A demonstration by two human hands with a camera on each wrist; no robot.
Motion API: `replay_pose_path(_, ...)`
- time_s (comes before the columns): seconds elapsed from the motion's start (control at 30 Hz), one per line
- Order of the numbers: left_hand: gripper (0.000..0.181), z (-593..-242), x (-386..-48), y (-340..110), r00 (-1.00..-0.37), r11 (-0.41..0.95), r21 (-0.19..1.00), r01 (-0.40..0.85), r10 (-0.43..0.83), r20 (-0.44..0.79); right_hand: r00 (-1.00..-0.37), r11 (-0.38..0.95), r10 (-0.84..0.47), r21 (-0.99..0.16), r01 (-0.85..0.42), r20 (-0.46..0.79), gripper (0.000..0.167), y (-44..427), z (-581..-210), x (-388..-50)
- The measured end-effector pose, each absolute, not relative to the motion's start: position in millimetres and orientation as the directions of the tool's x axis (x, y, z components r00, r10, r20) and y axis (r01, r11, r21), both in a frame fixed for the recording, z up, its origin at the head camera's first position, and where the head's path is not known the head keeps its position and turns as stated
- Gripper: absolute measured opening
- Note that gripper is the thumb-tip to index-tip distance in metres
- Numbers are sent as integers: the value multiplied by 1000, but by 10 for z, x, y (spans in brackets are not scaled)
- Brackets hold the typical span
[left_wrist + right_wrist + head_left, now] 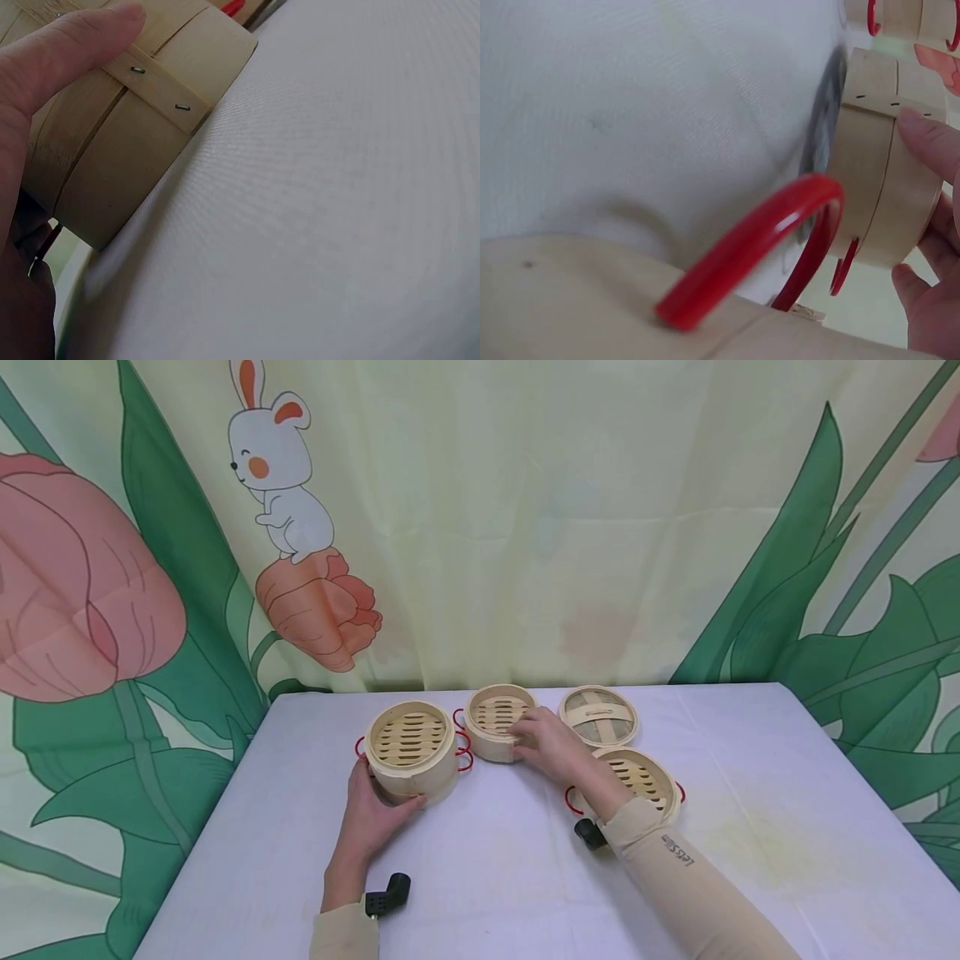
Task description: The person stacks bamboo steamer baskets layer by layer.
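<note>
Head view: bamboo steamer stack (423,778), left of centre, stands upright, slats up, red handles (466,762) sideways; left hand (377,817) grips its near-left wall. Single steamer (486,739), centre, faces up; right hand (553,745) grips its right side.
Left wrist: stack upper left, axis diagonal, stapled wall under thumb (82,45).
Right wrist: pale steamer right, axis near-horizontal.

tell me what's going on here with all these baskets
A person's left hand holds a stack of steamer baskets on the left of a white table. The right hand grips the middle basket, which is beside the stack, not on it. Further right, a lid lies behind the front basket, which the right sleeve partly hides from the head camera.
</note>
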State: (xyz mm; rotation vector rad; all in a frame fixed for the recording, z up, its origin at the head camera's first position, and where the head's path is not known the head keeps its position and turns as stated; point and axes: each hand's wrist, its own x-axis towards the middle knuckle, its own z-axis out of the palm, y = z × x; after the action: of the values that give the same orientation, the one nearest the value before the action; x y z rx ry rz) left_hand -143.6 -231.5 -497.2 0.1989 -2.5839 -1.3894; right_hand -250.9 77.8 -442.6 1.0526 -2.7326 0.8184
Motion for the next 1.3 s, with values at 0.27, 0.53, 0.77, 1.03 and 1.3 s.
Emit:
replay_pose_path(0.27,119,-4966,-1435,-2308,-972,550,835,-31,-211,103,-740,598,-584,-440,-670,332,28,762,-4443,-2509)
replay_pose_path(0.53,119,-4976,-1433,-2308,-973,546,837,-38,-211,93,-727,575,-582,-448,-685,364,27,756,-4439,-2501)
replay_pose_path(0.77,118,-4973,-1438,-2309,-972,547,837,-22,-207,109,-705,550,-558,-441,-709,439,29,752,-4397,-2493)
replay_pose_path(1.03,115,-4980,-1443,-2313,-970,549,836,-5,-206,129,-682,532,-541,-428,-731,492,29,749,-4283,-2483)
replay_pose_path(1.3,114,-4990,-1450,-2321,-968,549,836,16,-200,150,-672,520,-525,-428,-739,523,28,734,-4188,-2458)
